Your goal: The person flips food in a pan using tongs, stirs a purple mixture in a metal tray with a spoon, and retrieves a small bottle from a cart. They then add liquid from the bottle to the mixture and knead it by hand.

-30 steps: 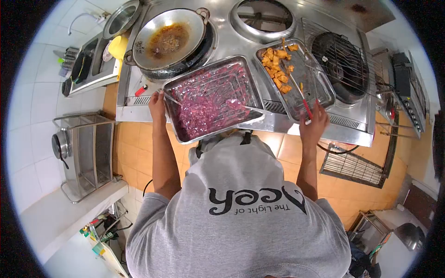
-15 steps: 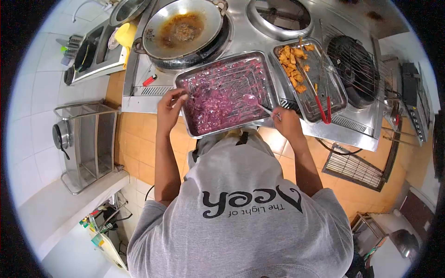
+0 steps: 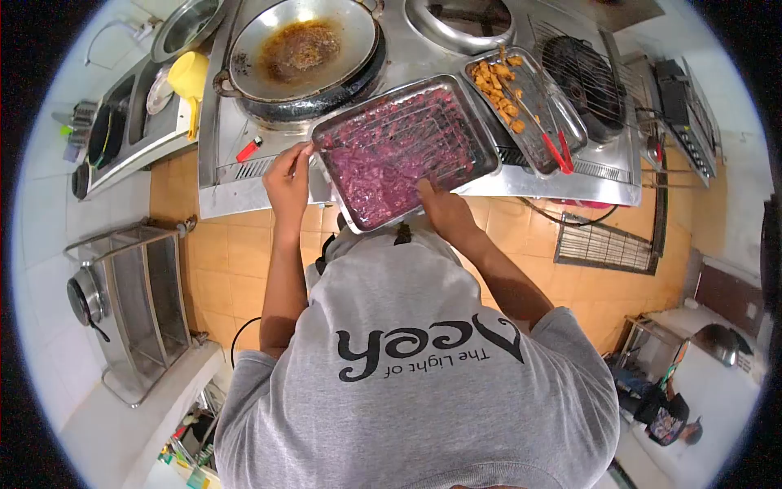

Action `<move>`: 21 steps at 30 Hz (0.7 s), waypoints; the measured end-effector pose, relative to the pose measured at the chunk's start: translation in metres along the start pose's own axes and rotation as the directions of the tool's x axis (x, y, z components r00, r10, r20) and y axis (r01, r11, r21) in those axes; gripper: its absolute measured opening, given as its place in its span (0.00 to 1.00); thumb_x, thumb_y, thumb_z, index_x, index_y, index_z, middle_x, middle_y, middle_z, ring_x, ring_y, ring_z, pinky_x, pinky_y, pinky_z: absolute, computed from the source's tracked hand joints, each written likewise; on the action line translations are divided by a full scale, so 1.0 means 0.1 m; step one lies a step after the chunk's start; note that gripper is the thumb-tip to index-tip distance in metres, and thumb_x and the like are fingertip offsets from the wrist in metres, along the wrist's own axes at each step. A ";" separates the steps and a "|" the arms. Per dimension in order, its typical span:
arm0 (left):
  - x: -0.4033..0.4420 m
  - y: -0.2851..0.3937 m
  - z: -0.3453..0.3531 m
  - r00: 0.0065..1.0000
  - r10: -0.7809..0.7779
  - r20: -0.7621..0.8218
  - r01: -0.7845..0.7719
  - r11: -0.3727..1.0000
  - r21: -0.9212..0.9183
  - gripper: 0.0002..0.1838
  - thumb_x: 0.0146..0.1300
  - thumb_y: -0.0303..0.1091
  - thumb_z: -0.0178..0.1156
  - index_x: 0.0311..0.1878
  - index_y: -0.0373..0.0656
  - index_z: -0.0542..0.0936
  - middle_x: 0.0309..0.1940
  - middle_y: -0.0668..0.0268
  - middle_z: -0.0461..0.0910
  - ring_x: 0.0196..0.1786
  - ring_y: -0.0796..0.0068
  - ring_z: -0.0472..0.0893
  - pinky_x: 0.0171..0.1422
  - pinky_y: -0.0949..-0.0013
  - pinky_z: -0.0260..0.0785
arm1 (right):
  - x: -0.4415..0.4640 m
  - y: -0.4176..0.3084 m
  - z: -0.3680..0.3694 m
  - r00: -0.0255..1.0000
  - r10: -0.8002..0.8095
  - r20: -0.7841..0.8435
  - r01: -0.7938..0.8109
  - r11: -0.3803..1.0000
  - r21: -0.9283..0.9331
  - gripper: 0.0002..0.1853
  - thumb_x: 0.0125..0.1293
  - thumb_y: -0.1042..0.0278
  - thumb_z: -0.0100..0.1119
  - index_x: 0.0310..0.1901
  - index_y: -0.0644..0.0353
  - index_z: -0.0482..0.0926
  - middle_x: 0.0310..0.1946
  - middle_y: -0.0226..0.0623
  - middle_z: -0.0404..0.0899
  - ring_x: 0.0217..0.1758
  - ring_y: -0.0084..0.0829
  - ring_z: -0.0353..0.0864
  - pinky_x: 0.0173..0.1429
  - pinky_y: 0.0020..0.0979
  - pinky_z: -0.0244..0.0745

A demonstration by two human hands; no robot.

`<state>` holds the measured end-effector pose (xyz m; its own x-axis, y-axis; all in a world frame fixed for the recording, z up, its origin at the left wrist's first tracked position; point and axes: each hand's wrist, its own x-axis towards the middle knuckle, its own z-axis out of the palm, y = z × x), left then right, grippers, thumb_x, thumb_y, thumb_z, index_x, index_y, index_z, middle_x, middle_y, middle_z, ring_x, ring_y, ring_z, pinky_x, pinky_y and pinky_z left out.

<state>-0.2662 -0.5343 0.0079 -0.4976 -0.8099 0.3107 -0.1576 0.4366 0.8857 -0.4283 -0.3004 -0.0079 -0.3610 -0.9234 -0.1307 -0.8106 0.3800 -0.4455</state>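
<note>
A rectangular metal tray (image 3: 486,163) holds a wet, purple-pink shredded mixture (image 3: 366,191), thickest toward its near left part. It sits tilted at the counter's front edge, overhanging toward my body. My left hand (image 3: 287,178) is closed on the tray's left rim, thumb and fingers together. My right hand (image 3: 446,210) reaches over the near rim, its fingers curled down at the mixture. It is closed around a spoon that my fingers now almost wholly hide.
A large wok (image 3: 244,69) with brown oily residue stands on the back-left burner. A red lighter (image 3: 249,149) lies left of the tray. To the right, a smaller tray (image 3: 533,155) holds fried pieces (image 3: 493,81) and red-handled tongs (image 3: 560,153). Beyond is a grill rack (image 3: 586,81).
My right hand has moved left and nearer my body, over the mixture, and the spoon is now mostly hidden. My left hand has come onto the tray's rim. The tray's angle has turned slightly.
</note>
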 end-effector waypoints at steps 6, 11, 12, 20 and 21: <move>0.12 -0.11 -0.07 0.996 0.072 0.047 -0.074 0.997 0.034 0.08 0.59 0.29 0.60 0.39 0.36 0.81 0.29 0.60 0.80 0.28 0.77 0.78 0.33 0.76 0.68 | 0.22 0.05 -0.05 0.930 0.123 -0.346 -0.139 0.990 -0.021 0.08 0.60 0.72 0.43 0.41 0.60 0.62 0.26 0.55 0.76 0.29 0.55 0.78 0.29 0.51 0.72; 0.14 -0.10 -0.11 0.991 0.087 0.105 -0.090 0.996 0.018 0.08 0.59 0.29 0.59 0.39 0.36 0.81 0.29 0.60 0.81 0.28 0.76 0.78 0.33 0.76 0.67 | 0.39 0.18 0.21 0.935 0.126 -0.332 -0.166 0.981 -0.096 0.08 0.61 0.70 0.42 0.42 0.57 0.63 0.25 0.54 0.77 0.29 0.56 0.78 0.29 0.52 0.72; 0.15 -0.11 -0.11 0.991 0.089 0.101 -0.091 0.996 0.012 0.08 0.59 0.29 0.59 0.39 0.36 0.81 0.29 0.60 0.81 0.29 0.76 0.78 0.33 0.76 0.68 | 0.29 0.10 0.28 0.963 0.106 -0.248 -0.128 0.989 -0.073 0.08 0.62 0.69 0.42 0.42 0.57 0.63 0.25 0.55 0.77 0.29 0.56 0.78 0.29 0.52 0.72; 0.21 -0.16 -0.07 0.990 0.107 0.092 -0.108 0.994 0.010 0.07 0.60 0.27 0.58 0.39 0.36 0.81 0.30 0.59 0.81 0.31 0.75 0.78 0.35 0.76 0.68 | 0.58 0.23 0.03 0.929 0.254 -0.270 -0.279 0.958 -0.060 0.06 0.63 0.68 0.41 0.42 0.55 0.64 0.26 0.54 0.77 0.31 0.54 0.80 0.31 0.51 0.74; 0.20 -0.14 -0.05 0.992 0.093 0.089 -0.095 0.995 0.010 0.07 0.60 0.27 0.58 0.39 0.36 0.81 0.30 0.59 0.81 0.31 0.75 0.78 0.36 0.75 0.68 | 0.67 0.25 0.01 0.924 0.282 -0.259 -0.310 0.947 -0.078 0.07 0.63 0.68 0.41 0.42 0.55 0.64 0.27 0.53 0.78 0.31 0.54 0.80 0.31 0.51 0.74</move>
<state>-0.2695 -0.5592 0.0036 -0.5840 -0.7276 0.3601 -0.1185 0.5152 0.8489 -0.4722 -0.3527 -0.0287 -0.6811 -0.7319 -0.0169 -0.6917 0.6510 -0.3126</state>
